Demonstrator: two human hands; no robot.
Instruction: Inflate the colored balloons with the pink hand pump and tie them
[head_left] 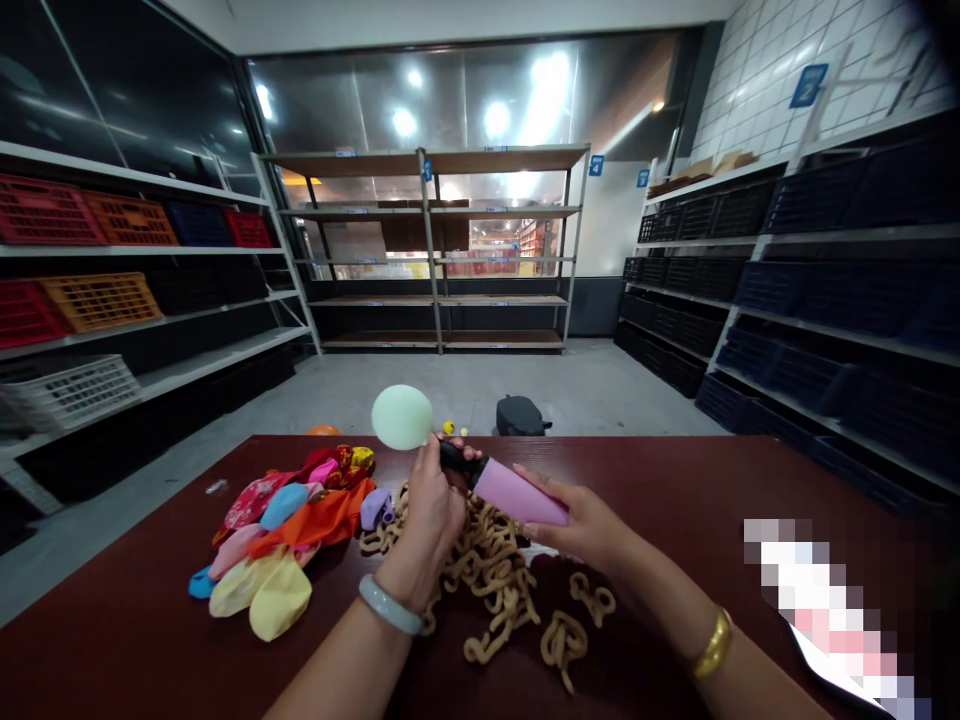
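A pale green, partly inflated balloon (402,417) sits at the black nozzle end of a pink hand pump (520,492). My left hand (435,497) is closed around the balloon's neck and the nozzle; the exact finger grip is partly hidden. Wrapped round the pink barrel, my right hand (574,515) holds the pump tilted up to the left. Below both hands lies a heap of tan, twisted, knotted pieces (499,575). To the left is a pile of limp, colourful pieces (322,520), some patterned, some like uninflated balloons.
The dark red table (675,560) carries a blurred-out white sheet (832,620) at right. Beyond it, a dark bag (519,415) and small yellow balls (449,427) lie on the floor. Metal shelves (427,210) stand behind; crates (97,300) fill side racks.
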